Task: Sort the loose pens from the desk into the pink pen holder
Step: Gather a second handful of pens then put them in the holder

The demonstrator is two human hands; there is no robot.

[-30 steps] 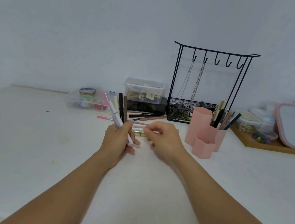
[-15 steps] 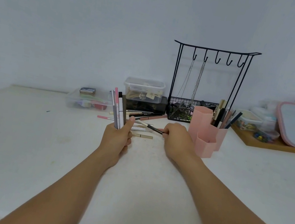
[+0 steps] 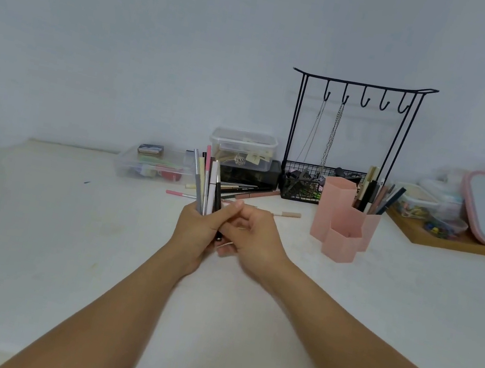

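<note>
I see the left hand [image 3: 198,234] with its grip closed around an upright bundle of pens [image 3: 209,182]; the right hand [image 3: 252,237] pinches the bundle's base. The pink pen holder [image 3: 346,218] stands on the desk [image 3: 64,233], right of both grips.

A bundle of pens [image 3: 207,182] is held upright in the left hand [image 3: 196,234], with the right hand [image 3: 252,237] touching it. Behind the hands, loose pens [image 3: 246,192] are scattered on the worktop [image 3: 32,228]. The pen holder [image 3: 344,224] is placed to their right, before the wire rack [image 3: 349,138].
</note>
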